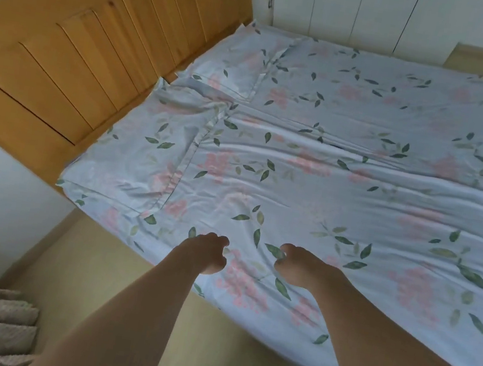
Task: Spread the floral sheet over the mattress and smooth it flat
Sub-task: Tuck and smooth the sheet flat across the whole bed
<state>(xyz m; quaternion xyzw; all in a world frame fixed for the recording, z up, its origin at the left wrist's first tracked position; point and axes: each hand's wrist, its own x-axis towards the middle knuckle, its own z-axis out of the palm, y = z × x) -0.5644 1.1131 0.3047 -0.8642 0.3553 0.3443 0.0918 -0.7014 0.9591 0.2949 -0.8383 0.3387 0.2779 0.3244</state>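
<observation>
Bedroom, floral sheet [329, 171] on mattress | L hand [206, 252] + R hand [299, 266]: fingers curled, pinching sheet edge

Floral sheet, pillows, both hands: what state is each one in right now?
floral sheet: spread over the bed, still creased with long wrinkles.
pillows: two, lying flat by the headboard.
left hand: fingers curled, at the sheet's near edge; grip unclear.
right hand: fingers curled, on the sheet nearby; grip unclear.
</observation>
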